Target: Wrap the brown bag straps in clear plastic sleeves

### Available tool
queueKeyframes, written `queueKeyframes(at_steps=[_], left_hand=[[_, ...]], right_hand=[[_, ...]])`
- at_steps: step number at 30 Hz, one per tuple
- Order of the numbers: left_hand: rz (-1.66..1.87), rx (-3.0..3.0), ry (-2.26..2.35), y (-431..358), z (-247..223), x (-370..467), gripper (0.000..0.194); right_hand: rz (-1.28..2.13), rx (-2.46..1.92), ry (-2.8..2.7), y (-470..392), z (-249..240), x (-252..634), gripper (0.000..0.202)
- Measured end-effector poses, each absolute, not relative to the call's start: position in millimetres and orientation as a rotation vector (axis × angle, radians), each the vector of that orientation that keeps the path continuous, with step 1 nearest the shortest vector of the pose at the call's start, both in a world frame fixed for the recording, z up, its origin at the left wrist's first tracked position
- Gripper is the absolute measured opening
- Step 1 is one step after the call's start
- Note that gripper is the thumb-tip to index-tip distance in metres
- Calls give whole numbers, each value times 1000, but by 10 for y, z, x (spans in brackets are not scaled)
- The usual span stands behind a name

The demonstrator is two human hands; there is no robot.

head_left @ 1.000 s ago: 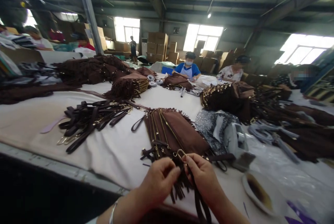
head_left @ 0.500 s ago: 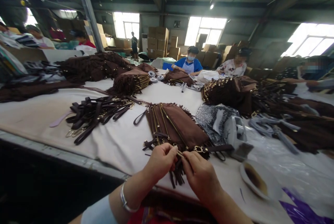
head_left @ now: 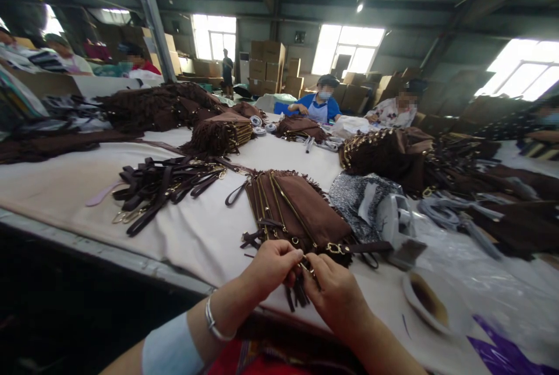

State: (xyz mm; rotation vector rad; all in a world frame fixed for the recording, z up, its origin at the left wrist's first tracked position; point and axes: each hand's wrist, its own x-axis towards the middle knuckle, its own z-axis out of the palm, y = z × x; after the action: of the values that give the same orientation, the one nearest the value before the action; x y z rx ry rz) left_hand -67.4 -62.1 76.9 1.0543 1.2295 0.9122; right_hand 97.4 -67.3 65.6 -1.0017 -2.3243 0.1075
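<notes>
Pinches a small gold clasp (head_left: 308,268) at the near side, over the near end of the brown pouches (head_left: 305,206), with the left hand (head_left: 275,267) pressed thumb to finger on one part and the right hand (head_left: 336,290) curled closed on another. Cannot tell, behind those fingertips, of any link between clasp and pouches. Could drop the clasp, from so slight a hold on smooth metal, or nip a fingertip, given any spring in so tiny a fitting. Could also trap a strand of dark fringe (head_left: 301,293), for want of space directly beneath the hands. A little farther, to the right, risks a snag on the gold-ended strap (head_left: 371,248) or a knock against the grey plastic dispenser (head_left: 391,218), through a wide swing of the right forearm. To the left, could tangle the loose straps (head_left: 170,186), through any pull on so crossed a heap. Farther off, left of centre, could topple the stacked fringed pouches (head_left: 231,130), from a hard tug on the pale cloth (head_left: 218,247) underneath.
</notes>
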Motion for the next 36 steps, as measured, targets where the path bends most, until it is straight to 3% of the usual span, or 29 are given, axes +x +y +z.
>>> queueKeyframes(at_steps=[4, 8, 15, 27, 36], left_hand=[[995, 1507, 1400, -638, 742, -790, 30], [1136, 2120, 1594, -603, 706, -919, 19], [686, 2714, 1625, -291, 720, -891, 17], [254, 2992, 1211, 118, 786, -976, 10], [695, 2906, 1164, 43, 552, -1079, 21]], right_hand=[[41, -1021, -2304, -597, 548, 1002, 19], [-15, -1059, -2245, -469, 467, 1037, 17], [-16, -1235, -2225, -310, 463, 952, 18], [26, -1328, -2178, -248, 462, 917, 17], [-96, -1347, -2239, -110, 455, 771, 16]])
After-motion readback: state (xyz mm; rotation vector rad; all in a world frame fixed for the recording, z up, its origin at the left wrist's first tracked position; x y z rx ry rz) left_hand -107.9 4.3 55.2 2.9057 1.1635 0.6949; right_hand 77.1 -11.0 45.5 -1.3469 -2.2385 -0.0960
